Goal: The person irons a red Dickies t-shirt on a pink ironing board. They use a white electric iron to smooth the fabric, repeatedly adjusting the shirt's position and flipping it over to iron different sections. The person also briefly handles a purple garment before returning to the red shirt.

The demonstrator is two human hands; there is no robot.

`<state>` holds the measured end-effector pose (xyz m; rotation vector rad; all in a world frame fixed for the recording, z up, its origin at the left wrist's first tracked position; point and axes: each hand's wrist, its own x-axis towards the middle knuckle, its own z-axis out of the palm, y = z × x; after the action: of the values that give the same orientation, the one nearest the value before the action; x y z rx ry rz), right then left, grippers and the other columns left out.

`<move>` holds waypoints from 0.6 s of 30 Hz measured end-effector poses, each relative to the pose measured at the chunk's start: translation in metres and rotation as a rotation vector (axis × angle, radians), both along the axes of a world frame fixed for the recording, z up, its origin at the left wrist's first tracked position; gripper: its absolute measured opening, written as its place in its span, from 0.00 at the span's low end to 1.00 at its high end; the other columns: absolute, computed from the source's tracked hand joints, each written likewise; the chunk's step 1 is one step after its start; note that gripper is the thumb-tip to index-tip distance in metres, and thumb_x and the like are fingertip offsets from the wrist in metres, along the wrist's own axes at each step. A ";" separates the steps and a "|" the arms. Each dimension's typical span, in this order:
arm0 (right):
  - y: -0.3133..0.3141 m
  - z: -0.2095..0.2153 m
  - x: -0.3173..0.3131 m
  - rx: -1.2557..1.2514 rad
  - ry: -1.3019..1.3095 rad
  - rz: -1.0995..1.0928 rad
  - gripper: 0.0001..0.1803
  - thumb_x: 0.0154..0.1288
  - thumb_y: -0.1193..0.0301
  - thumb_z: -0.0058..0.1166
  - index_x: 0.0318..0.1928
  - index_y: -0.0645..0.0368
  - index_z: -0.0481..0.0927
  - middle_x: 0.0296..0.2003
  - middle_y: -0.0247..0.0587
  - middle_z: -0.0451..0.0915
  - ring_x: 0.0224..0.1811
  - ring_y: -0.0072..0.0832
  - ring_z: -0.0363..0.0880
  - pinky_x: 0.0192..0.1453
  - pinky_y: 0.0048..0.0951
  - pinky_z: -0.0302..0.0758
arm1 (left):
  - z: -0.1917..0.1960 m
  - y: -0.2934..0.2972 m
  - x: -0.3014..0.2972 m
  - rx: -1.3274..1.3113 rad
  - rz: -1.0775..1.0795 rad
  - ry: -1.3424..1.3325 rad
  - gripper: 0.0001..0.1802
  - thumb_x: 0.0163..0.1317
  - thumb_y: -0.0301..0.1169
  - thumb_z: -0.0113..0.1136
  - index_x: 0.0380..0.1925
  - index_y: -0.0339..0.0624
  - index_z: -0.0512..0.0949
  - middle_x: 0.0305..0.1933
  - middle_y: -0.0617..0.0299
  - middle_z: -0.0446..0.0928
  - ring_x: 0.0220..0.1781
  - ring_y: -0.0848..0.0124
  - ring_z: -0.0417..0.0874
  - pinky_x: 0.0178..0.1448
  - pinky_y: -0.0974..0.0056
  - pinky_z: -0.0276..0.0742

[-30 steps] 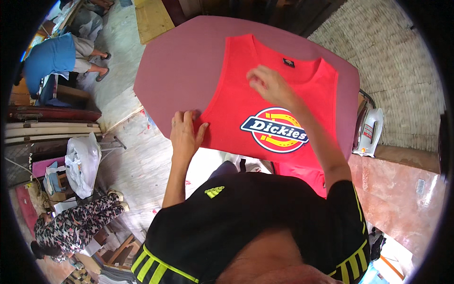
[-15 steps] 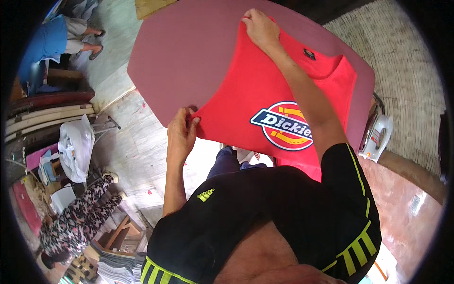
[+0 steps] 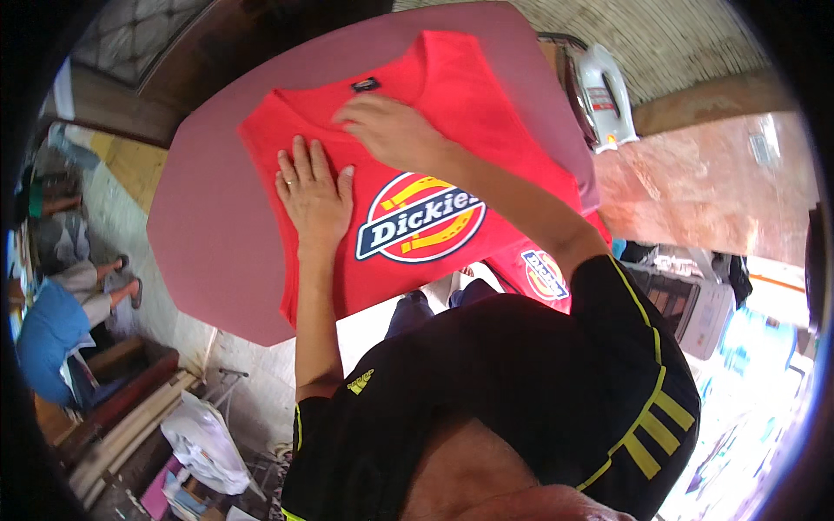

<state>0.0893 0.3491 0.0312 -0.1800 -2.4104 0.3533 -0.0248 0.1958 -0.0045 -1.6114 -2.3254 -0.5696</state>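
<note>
A red sleeveless shirt (image 3: 486, 122) lies spread over a mauve padded table (image 3: 217, 217), its neckline toward the far edge and a round yellow, white and blue print on its chest. My left hand (image 3: 313, 200) rests flat on the shirt's left side, fingers stretched out. Just below the dark neck label (image 3: 365, 84), my right hand (image 3: 391, 130) is over the fabric, fingers extended and slightly bent, holding nothing I can see. A second red printed piece (image 3: 543, 273) hangs beside the near edge, partly hidden by my arm.
A white electric iron (image 3: 608, 100) with a lit orange lamp stands at the table's right end. On the left, a person in blue (image 3: 52, 339) is near stacked boards (image 3: 130, 425) and a white plastic bag (image 3: 204, 443). A grey case-like object (image 3: 678, 304) sits at right.
The shirt's left edge was gripped and lifted by both hands. Now it is released and lies flatter, turned with its neckline away from me. The view has swung right.
</note>
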 end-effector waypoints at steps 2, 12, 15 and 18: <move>0.004 0.009 0.072 -0.015 0.023 -0.118 0.09 0.66 0.74 0.55 0.46 0.61 0.81 0.45 0.45 0.81 0.50 0.41 0.80 0.55 0.40 0.77 | 0.005 0.012 0.002 0.002 0.020 -0.035 0.33 0.68 0.49 0.54 0.63 0.36 0.70 0.72 0.45 0.63 0.74 0.43 0.60 0.73 0.40 0.56; -0.011 -0.009 0.281 -0.006 -0.522 -0.616 0.36 0.66 0.53 0.54 0.70 0.55 0.64 0.72 0.44 0.61 0.74 0.47 0.58 0.75 0.49 0.56 | -0.008 0.187 0.127 0.107 -0.586 -0.019 0.31 0.67 0.46 0.58 0.64 0.38 0.70 0.74 0.49 0.60 0.74 0.47 0.61 0.72 0.42 0.58; 0.009 -0.012 0.317 0.001 -0.635 -0.559 0.43 0.66 0.45 0.51 0.73 0.57 0.58 0.75 0.44 0.56 0.77 0.48 0.51 0.79 0.49 0.49 | -0.003 0.242 0.115 0.066 -0.442 0.072 0.33 0.68 0.50 0.51 0.65 0.38 0.68 0.74 0.49 0.61 0.75 0.51 0.60 0.74 0.45 0.54; 0.045 0.001 0.346 0.073 -0.530 -0.563 0.40 0.66 0.50 0.53 0.72 0.58 0.61 0.74 0.46 0.56 0.77 0.51 0.50 0.78 0.50 0.51 | 0.001 0.269 0.093 -0.143 -0.335 0.053 0.45 0.70 0.60 0.39 0.73 0.34 0.56 0.79 0.47 0.51 0.81 0.52 0.47 0.81 0.48 0.42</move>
<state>0.4356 0.3936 0.0325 -0.9994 -2.7292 -0.0556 0.0680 0.4650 -0.0031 -2.0759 -2.1129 -0.4276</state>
